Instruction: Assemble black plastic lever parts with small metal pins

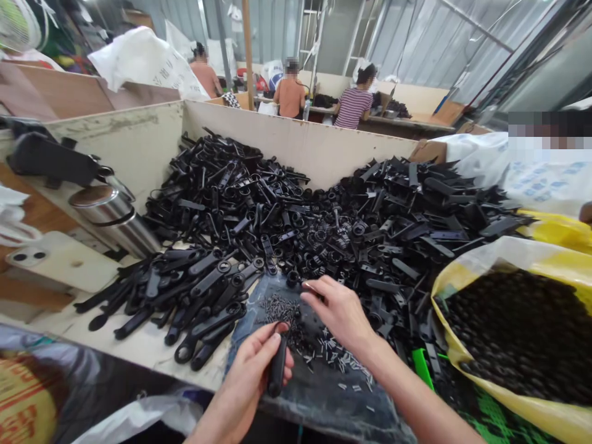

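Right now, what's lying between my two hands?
In the head view, small silvery pins scattered on a dark plastic sheet lie between your left hand, gripping a black handle, and your right hand.

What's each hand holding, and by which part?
Left hand grips a black plastic lever by its upper end; whether the right hand holds anything cannot be told.

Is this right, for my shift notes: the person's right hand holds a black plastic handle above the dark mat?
Not the right hand: the left hand holds the black plastic handle above the dark mat, as the head view shows.
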The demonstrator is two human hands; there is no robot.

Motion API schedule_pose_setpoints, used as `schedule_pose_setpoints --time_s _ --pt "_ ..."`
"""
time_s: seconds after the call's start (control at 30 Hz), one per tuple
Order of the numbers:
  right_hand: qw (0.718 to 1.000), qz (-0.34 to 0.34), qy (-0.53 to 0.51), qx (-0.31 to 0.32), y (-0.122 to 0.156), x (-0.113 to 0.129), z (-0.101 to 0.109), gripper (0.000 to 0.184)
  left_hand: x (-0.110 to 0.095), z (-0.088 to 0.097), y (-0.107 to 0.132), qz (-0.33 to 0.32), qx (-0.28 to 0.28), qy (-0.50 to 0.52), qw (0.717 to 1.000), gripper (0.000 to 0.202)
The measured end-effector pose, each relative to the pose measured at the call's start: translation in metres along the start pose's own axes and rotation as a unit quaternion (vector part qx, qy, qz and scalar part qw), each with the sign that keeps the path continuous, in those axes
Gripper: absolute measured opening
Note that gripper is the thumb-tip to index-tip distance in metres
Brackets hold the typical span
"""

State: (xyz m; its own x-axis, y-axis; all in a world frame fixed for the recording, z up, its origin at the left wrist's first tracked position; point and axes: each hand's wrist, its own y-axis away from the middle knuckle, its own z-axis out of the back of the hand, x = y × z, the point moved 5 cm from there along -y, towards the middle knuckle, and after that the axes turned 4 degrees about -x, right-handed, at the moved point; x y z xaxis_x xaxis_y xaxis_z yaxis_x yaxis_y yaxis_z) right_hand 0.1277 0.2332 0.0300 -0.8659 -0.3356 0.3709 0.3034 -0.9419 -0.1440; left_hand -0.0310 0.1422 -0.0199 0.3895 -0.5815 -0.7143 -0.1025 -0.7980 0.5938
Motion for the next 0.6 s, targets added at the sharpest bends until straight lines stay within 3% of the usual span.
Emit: schedule_pose_setpoints --time_s 0.17,0.37,0.47,0.6 --pt "0.996 -0.014 0.087 0.003 -0.031 -0.003 -0.018 0.019 -0.003 0.018 0.012 0.026 -0.047 0.058 0.997 0.050" --pt "0.997 0.010 0.074 0.011 -0.007 0.003 -0.015 0.006 0.001 0.017 0.017 0.043 -0.016 0.104 0.994 0.038" --pt "0.998 0.003 -0.059 -0.010 0.025 0.011 -0.005 0.005 0.005 0.013 0.020 0.063 -0.007 0.106 0.992 0.041" --pt "0.964 0.018 -0.265 -0.031 0.068 0.027 -0.002 0.003 0.014 0.005 0.026 0.079 -0.011 0.088 0.993 0.047"
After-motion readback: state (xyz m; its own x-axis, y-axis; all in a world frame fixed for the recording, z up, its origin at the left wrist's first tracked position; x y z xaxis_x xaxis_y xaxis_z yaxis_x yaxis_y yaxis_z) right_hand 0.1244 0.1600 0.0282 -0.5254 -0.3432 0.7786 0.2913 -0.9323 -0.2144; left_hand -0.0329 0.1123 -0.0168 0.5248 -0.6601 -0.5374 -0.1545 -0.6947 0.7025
